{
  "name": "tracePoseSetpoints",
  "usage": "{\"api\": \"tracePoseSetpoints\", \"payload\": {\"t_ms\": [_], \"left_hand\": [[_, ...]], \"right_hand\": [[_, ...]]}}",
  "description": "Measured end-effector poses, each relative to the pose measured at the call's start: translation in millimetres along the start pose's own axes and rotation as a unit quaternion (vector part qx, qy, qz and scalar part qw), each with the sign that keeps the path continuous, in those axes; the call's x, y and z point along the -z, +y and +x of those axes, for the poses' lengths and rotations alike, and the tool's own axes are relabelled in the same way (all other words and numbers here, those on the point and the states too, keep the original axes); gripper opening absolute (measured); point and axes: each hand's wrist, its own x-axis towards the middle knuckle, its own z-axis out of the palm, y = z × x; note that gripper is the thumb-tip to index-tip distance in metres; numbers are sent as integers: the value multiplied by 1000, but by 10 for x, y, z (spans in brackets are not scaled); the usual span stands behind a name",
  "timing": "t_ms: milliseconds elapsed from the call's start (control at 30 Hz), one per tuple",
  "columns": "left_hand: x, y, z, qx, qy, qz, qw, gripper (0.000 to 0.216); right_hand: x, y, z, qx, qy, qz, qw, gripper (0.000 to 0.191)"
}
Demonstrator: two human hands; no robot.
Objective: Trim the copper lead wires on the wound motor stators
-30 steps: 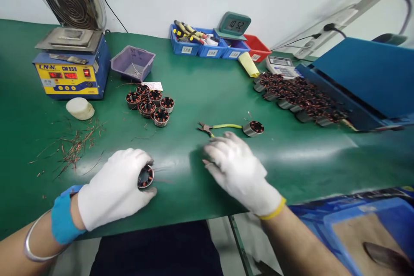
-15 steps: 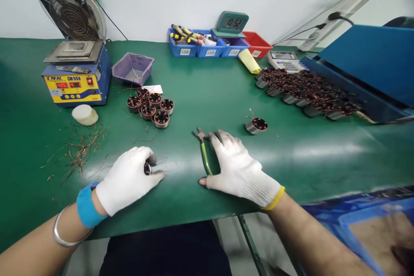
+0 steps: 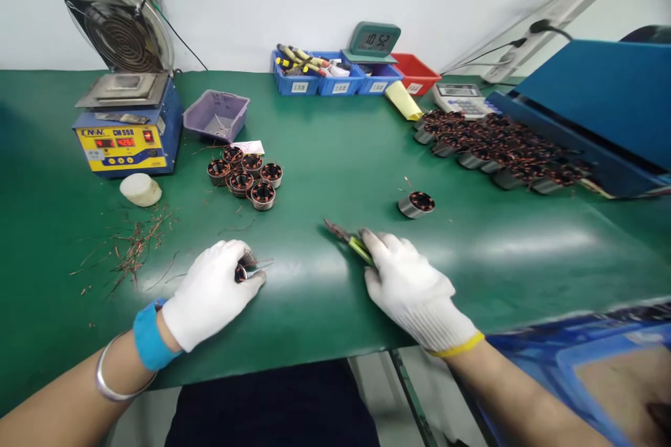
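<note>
My left hand (image 3: 217,290), in a white glove, is closed around a copper-wound motor stator (image 3: 240,273) at the front of the bench. Most of that stator is hidden by the palm, and thin wire ends stick out to its right. In my right hand (image 3: 412,283), also gloved, are green-handled cutting pliers (image 3: 361,248), their jaws pointing up and left. The handles run under the fingers. A single stator (image 3: 416,204) stands beyond the right hand. Farther left, several more stators (image 3: 241,181) sit in a cluster.
Wire clippings (image 3: 137,244) lie left of the left hand, near a white round pad (image 3: 140,189). Behind are a blue-yellow soldering pot unit (image 3: 128,143) and a purple tray (image 3: 191,119). Many stators (image 3: 487,143) fill the right, by a blue bin (image 3: 592,112). Tool boxes (image 3: 298,85) line the wall.
My right hand has picked up the pliers from the bench and moved right, turning their jaws toward the upper left. My left hand stays around its stator, nearly still.
</note>
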Motion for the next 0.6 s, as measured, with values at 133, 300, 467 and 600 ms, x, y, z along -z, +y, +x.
{"api": "tracePoseSetpoints", "payload": {"t_ms": [133, 300, 467, 600], "left_hand": [[-12, 25, 3, 8, 10, -6, 1000, 14], [-19, 15, 2, 1, 20, 3, 1000, 13], [-31, -10, 14, -15, 21, 20, 999, 13], [-40, -16, 14, -16, 20, 28, 999, 12]], "right_hand": [[-6, -94, 20, -2, 26, 84, 996, 61], [240, -370, -213, -41, -162, 467, 869, 74], [471, -671, -281, -63, -459, 695, 550, 63], [502, -742, -174, -90, -450, 713, 530, 52]]}}
